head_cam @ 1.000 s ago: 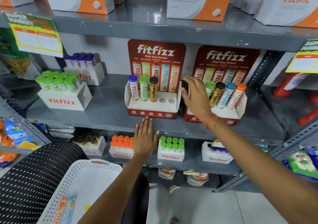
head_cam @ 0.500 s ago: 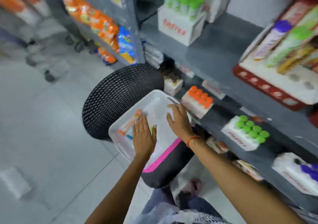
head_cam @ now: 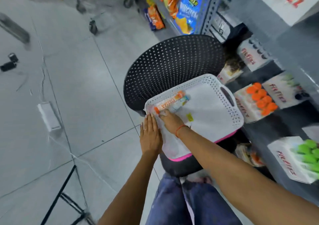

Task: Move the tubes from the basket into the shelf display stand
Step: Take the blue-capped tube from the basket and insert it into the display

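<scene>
Both arms reach forward and down from the lower edge of the view toward a white perforated basket that rests on the seat of a black mesh chair. The left hand lies flat, palm down, fingers straight and close together, open and holding nothing — its fingertips sit at the basket's near corner. The right hand crosses just beside it, palm down inside the basket, fingers stretched toward the tubes; whether they already touch one I cannot tell, as the fingertips are blurred. An orange thread circles the right wrist. Two tubes lie side by side just beyond the right fingertips, along the basket's far-left wall — an orange tube and a pale blue tube touching it. To the right of the right arm, a grey shelf carries white boxes of orange-capped tubes and green-capped tubes.
</scene>
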`<state>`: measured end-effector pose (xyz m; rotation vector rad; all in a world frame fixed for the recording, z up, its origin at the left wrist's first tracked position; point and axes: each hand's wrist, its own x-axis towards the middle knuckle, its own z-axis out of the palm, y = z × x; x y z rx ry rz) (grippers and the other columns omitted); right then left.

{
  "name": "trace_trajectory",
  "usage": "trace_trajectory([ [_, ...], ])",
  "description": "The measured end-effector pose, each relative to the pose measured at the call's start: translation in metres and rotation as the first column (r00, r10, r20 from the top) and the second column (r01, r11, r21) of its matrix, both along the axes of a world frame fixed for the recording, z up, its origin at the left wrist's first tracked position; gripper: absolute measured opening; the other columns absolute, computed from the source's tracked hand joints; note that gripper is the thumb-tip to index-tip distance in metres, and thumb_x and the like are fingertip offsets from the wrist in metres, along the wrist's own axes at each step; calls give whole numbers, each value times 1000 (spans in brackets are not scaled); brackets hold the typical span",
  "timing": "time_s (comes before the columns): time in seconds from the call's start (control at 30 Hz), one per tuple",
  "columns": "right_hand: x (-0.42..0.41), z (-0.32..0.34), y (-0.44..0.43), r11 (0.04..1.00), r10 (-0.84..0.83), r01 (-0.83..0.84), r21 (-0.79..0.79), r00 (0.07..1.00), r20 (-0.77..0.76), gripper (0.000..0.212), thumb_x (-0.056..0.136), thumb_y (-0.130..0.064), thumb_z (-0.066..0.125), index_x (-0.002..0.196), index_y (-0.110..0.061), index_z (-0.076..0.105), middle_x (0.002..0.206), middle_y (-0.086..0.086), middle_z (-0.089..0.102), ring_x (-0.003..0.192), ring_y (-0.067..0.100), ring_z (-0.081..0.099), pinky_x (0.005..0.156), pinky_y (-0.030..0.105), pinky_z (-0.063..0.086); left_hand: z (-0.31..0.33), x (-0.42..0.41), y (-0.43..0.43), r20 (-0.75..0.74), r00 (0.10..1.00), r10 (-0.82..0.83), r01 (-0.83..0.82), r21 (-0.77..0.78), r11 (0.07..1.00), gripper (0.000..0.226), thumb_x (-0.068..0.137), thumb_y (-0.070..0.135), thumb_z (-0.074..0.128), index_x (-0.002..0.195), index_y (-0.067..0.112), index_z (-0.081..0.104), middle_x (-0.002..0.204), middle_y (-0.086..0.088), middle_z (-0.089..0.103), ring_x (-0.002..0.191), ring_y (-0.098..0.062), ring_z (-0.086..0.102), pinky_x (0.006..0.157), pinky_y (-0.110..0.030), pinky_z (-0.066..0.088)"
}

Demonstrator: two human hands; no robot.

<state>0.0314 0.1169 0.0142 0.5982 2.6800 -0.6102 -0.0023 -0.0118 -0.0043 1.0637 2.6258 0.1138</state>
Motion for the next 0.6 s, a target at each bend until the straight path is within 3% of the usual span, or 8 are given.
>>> trace_trajectory([
  [0.07,1,0,-4,997,-82,82,-3,996,35,33,96,-18,42,126,-9,52,109,3,56,115,37,54,94,43,44,1,-1,1,1,1000,12,-12,12,1000,58,99,21,27,148,6,0,159,-13,4,146,-24,3,117,-39,-1],
  [0.2,25,19,-7,959,-192,199,203,980,-53,17,86,-16,60,98,-4,64,109,13,58,84,33,64,67,39,53,11,2,-3,-12,1000,-28,28,-7,1000,57,100,24,22,147,5,-4,159,-12,-1,146,-24,-3,115,-37,-9],
  [0.3,52,47,14,925,-305,336,175,934,-184,14,87,0,54,99,0,61,118,17,57,82,36,63,69,41,54,16,-2,17,-10,1000,-17,16,-50,999,59,100,26,24,147,4,-5,159,-13,-1,146,-24,-3,114,-38,-10],
  [0.33,62,57,21,903,-378,418,102,883,-278,16,89,0,51,102,2,60,123,18,54,85,38,62,74,43,53,22,-2,17,8,1000,3,-3,-41,999,61,99,27,25,147,4,-5,159,-13,-1,146,-25,-3,113,-38,-11],
  [0.4,154,132,63,669,-641,742,34,600,-478,17,86,-1,54,101,2,61,119,21,54,87,41,62,77,46,53,70,39,83,-90,943,-320,323,23,946,63,99,30,28,147,3,-4,159,-14,0,146,-26,-2,113,-39,-12],
  [0.5,176,157,75,633,-657,774,-28,518,-549,22,81,0,59,102,2,63,110,22,62,92,39,63,76,45,54,73,41,113,-43,963,-268,271,115,956,65,99,33,31,147,1,2,158,-15,4,146,-27,0,116,-40,-8],
  [0.57,247,195,71,436,-749,898,-56,327,-577,26,77,-2,63,103,-1,61,100,22,65,89,38,61,74,44,52,93,94,148,-80,870,-486,492,144,859,65,99,35,28,147,1,2,158,-15,5,146,-26,1,117,-40,-6],
  [0.6,254,197,70,399,-774,914,-74,293,-561,27,75,-5,64,102,-4,62,96,22,66,87,37,61,73,42,51,92,100,150,-70,868,-492,497,148,855,64,99,36,27,147,1,2,158,-15,6,146,-25,2,117,-40,-6],
])
